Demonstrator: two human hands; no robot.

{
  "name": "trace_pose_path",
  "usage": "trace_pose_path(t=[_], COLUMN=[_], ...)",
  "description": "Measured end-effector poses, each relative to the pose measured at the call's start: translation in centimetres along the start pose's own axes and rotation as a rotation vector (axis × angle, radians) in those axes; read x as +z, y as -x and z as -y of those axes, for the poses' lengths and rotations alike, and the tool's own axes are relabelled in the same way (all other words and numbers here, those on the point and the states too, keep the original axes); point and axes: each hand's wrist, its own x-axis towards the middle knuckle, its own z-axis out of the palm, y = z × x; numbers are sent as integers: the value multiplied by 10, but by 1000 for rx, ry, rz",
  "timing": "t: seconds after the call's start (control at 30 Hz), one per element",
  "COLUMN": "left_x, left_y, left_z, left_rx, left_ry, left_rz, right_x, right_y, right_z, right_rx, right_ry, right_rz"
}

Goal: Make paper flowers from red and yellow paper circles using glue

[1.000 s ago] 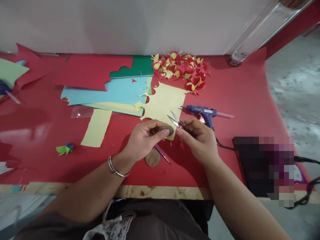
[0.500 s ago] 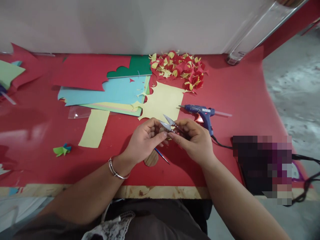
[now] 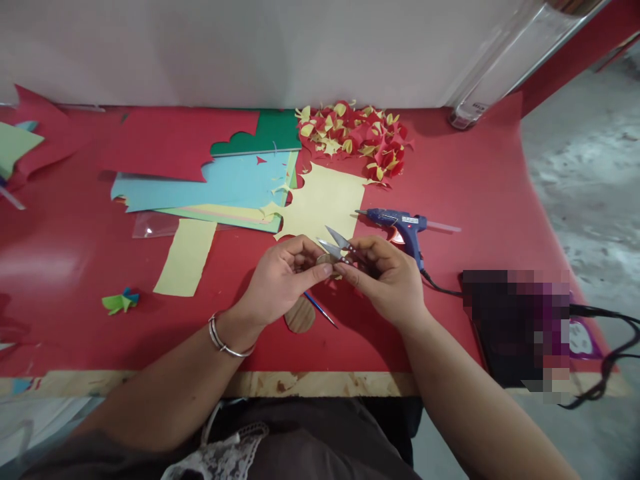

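My right hand (image 3: 393,280) is closed around small scissors (image 3: 339,247), their pointed blades parted and aimed up and to the left. My left hand (image 3: 290,277) pinches a small brown piece with a rounded edge (image 3: 327,259), close under the blades; most of it is hidden by the fingers. The two thumbs nearly touch. On the table just below my left hand lies a brown striped disc (image 3: 301,315). A thin blue stick with a dark pointed end (image 3: 323,311) rests beside it, partly covered by the hand.
Behind my hands lies a cut yellow sheet (image 3: 325,200). A blue hot glue gun (image 3: 395,220) lies to its right, its cord running to a blurred dark object (image 3: 493,327). Red and yellow paper pieces (image 3: 350,133) are heaped behind. Blue paper (image 3: 200,183) and a yellow strip (image 3: 186,257) lie left.
The view has shifted slightly. Slightly more of the brown piece shows between my hands. Both hands keep their grips, and the scissor blades stay parted.
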Motion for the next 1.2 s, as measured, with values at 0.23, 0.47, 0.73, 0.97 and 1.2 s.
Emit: trace_pose_path(t=[0.23,0.47,0.73,0.97,1.2], left_x=[5,2,3,3,4], left_y=[-1,-1,-2,-4,-2], left_z=[4,3,1,-3,-1], left_rx=[-2,-147,-171,-164,-77], left_ry=[92,144,211,315,340], left_rz=[-35,55,4,-133,-69], right_x=[0,-1,-3,-4,-4], right_y=[-1,-1,0,0,0], right_z=[0,5,0,4,14], right_rx=[0,-5,-13,-8,-67], right_ry=[20,38,51,102,125], right_rz=[-16,-12,-78,-8,85])
